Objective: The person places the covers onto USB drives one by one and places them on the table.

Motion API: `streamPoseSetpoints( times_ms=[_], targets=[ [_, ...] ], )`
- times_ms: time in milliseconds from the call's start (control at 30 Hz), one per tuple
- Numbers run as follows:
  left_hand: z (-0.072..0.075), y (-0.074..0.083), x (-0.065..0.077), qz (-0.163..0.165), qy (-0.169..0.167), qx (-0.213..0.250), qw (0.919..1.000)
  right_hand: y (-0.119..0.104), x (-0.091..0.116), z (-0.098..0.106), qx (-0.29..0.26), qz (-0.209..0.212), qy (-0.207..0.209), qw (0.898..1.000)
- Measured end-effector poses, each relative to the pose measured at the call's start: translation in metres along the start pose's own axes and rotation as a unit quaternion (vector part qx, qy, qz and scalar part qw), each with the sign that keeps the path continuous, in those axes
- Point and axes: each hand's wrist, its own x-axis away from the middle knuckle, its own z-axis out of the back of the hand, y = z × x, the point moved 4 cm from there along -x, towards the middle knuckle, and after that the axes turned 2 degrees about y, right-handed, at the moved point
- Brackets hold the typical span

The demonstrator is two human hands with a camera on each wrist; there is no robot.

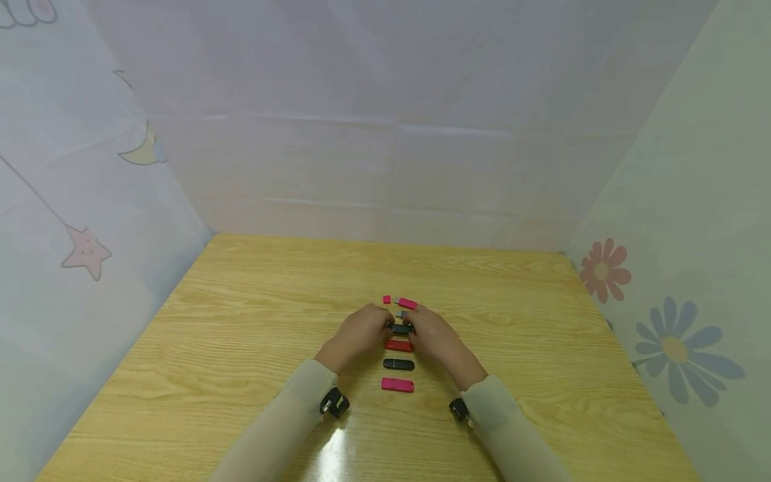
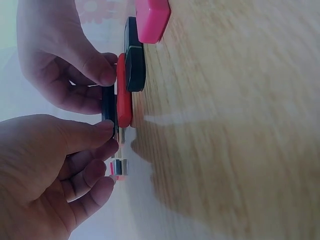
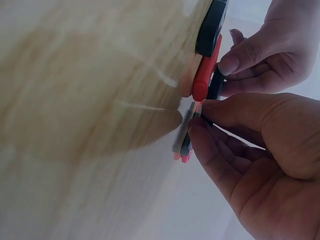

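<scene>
Between my two hands is a capped black USB flash drive (image 1: 400,329), also visible in the left wrist view (image 2: 108,102). My left hand (image 1: 363,329) pinches its left end between thumb and forefinger. The right end is pinched by my right hand (image 1: 436,335), whose fingers partly cover it. Just nearer lies a red USB flash drive (image 1: 399,345), close under the held one in the wrist views. Beyond the hands, a metal USB plug (image 1: 400,314) shows, the rest of its drive hidden by the right hand. Farther back lies an uncapped pink flash drive (image 1: 408,304) beside its pink cap (image 1: 387,299).
Nearer on the wooden table (image 1: 241,361) lie a second black flash drive (image 1: 399,364) and a pink one (image 1: 397,385), in a column with the others. Patterned cloth hangs at the left, back and right. Each wrist wears a small black camera (image 1: 334,403).
</scene>
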Motion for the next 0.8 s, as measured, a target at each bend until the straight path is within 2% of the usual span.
streamPoseSetpoints(
  times_ms=[467,800],
  targets=[
    [-0.0012,-0.0016,-0.0009,-0.002,-0.008,-0.008,0.9999,-0.0017,-0.0042,-0.0036,0.016,-0.002,-0.008,1.0],
    [-0.0034,-0.0012,-0.0009,-0.017,-0.013,-0.024,0.9995,-0.0019,-0.0041,-0.0039,0.025,0.007,-0.012,1.0]
  ],
)
